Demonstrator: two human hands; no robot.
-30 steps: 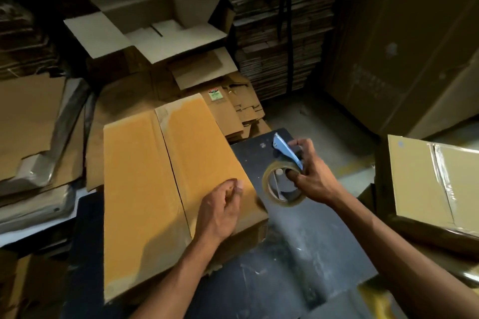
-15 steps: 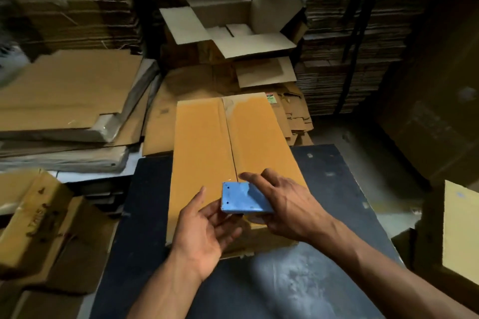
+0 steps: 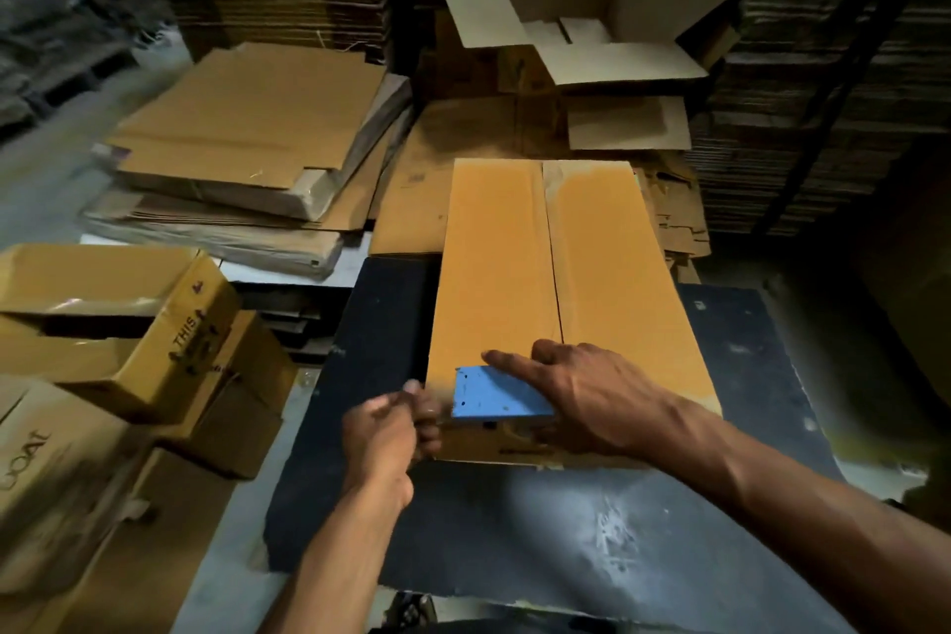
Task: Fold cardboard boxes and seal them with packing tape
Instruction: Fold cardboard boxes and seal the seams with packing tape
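One closed cardboard box (image 3: 556, 294) with two top flaps lies on one dark table (image 3: 514, 520), and two hands, left hand (image 3: 386, 432) and right hand (image 3: 592, 402), meet at its six o'clock edge around one blue tape dispenser (image 3: 499, 399). At twelve o'clock stands one open box (image 3: 581, 26). At nine o'clock lie two bundles of flat cardboard (image 3: 247, 129), with at least three assembled boxes (image 3: 103, 324) at eight o'clock.

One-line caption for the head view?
Right hand holds blue tape dispenser at near end of folded brown cardboard box; left hand alongside.

A dark worktable (image 3: 720, 376) sits among tall stacks of flattened corrugated sheets (image 3: 803, 118) along the back wall.
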